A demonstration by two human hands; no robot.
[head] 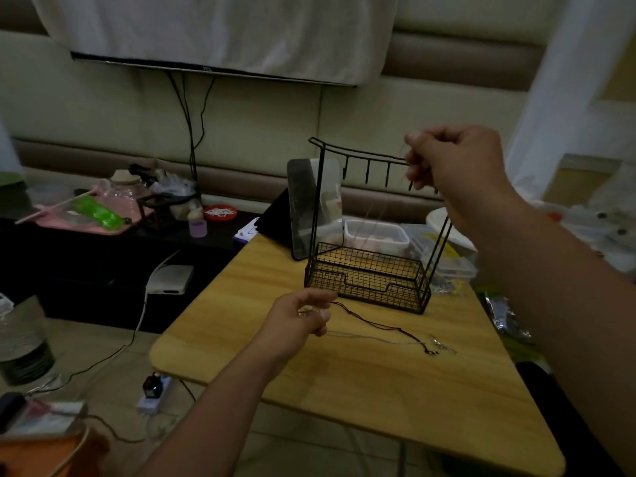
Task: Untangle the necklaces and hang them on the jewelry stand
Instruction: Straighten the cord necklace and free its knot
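- Writing: a small mark sits at the centre of the lower bezel of the cloth-draped screen (213,32) at upper left of the frame; too small to read. No other legible labels.
- Right hand (457,166), upper right of centre: fingers curled, fingertips pinched together on a very thin pale chain (371,215), held at the right end of the top bar of the black wire jewelry stand (368,266). The chain shows only as faint lines running down toward the stand's mesh basket; whether it is on a hook, cannot tell.
- Left hand (303,316), lower centre: fingers curled, thumb and fingertips pinching the end of a dark red cord necklace (375,323), just in front of the basket's left corner.
- The cord trails right across the wooden surface (344,390) to a small dark pendant; a thin silver chain (378,338) lies beside it, ending in a small tangle of clasps at right of centre.
- Stand is upright on the surface; the hooks in view under its top bar carry nothing that can be seen.
- Behind the stand: a standing mirror (315,201) and a clear lidded plastic box (377,235).
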